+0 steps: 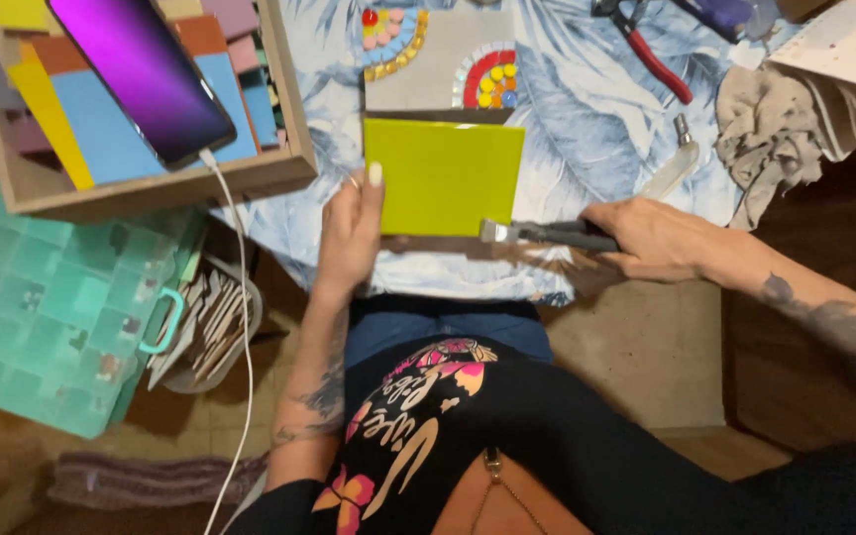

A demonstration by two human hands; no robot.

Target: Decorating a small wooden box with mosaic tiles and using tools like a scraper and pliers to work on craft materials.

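The left hand grips the left edge of a square lime-green tile, thumb on its face and fingers curled behind, holding it flat above the surface, which is covered by a cloth with blue leaf print. The right hand is clenched around the dark handle of a metal cutting tool, whose tip touches the tile's lower right edge. Just beyond the tile lies a grey mosaic board with 2 arcs of coloured round pieces. A wooden box of coloured tiles stands at the far left, with a tablet leaning on it and a white cable hanging down. Red-handled pliers and a crumpled rag lie to the far right, and a small clear bottle rests near the right hand. A turquoise compartment case sits low on the left.
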